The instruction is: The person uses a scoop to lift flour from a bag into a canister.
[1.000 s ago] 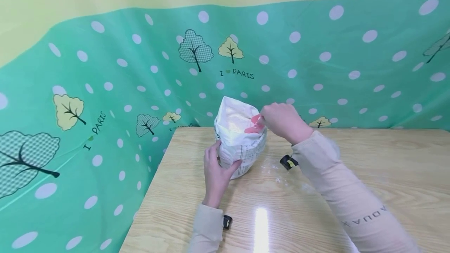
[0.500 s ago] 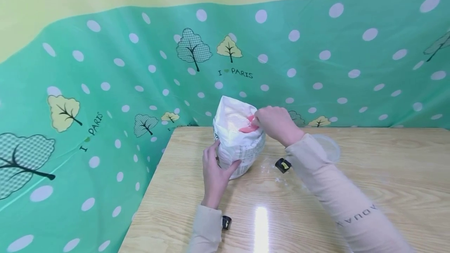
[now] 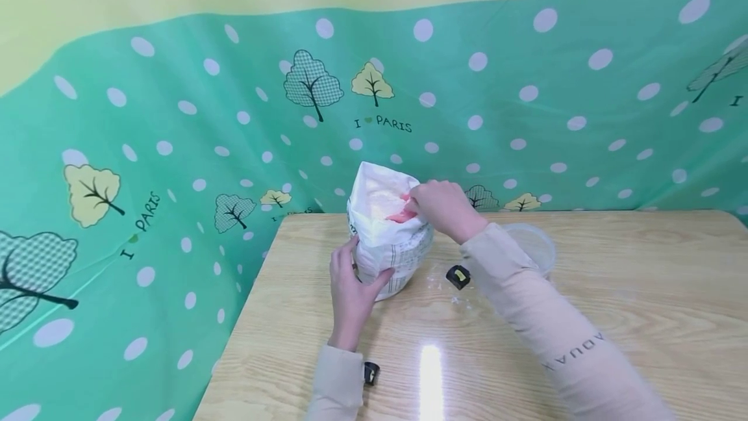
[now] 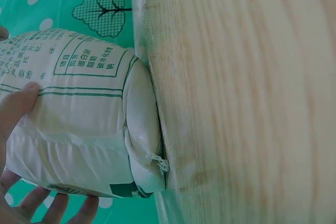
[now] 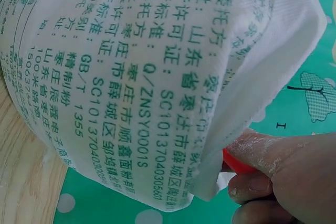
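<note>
Open bag [image 3: 388, 255]; fingers of left hand [image 3: 353, 288] grasping its side; red scoop [image 3: 401, 216] in its mouth, grasped by right hand [image 3: 447, 208] fingers; scooping seemingly begun, lifting-out undone.

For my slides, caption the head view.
Left hand holds a bag; at its mouth, right hand grips a red tool.
</note>
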`<state>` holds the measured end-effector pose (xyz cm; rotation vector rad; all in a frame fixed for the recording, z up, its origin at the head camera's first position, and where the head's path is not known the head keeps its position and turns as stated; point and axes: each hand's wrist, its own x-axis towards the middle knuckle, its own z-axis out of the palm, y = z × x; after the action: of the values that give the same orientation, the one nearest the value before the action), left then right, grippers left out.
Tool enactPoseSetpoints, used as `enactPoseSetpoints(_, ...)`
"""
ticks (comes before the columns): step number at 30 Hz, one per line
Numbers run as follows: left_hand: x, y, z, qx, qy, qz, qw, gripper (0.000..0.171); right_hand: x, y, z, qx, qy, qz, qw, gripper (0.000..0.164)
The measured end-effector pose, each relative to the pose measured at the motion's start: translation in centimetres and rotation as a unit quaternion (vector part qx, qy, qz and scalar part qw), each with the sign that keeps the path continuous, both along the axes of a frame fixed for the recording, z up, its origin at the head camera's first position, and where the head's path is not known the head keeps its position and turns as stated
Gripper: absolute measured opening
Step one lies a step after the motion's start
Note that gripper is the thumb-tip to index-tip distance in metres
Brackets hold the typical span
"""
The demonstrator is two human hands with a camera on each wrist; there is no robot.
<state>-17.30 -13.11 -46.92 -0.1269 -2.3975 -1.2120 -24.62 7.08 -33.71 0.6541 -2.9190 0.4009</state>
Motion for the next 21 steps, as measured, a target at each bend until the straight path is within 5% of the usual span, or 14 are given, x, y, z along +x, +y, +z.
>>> enactPoseSetpoints(21,-0.01,0.04,-0.06,-0.005,0.003,0.004,1.0,0.088,0.05,-0.31,-0.59,-0.017,0.011,0.003,1.0,0.026)
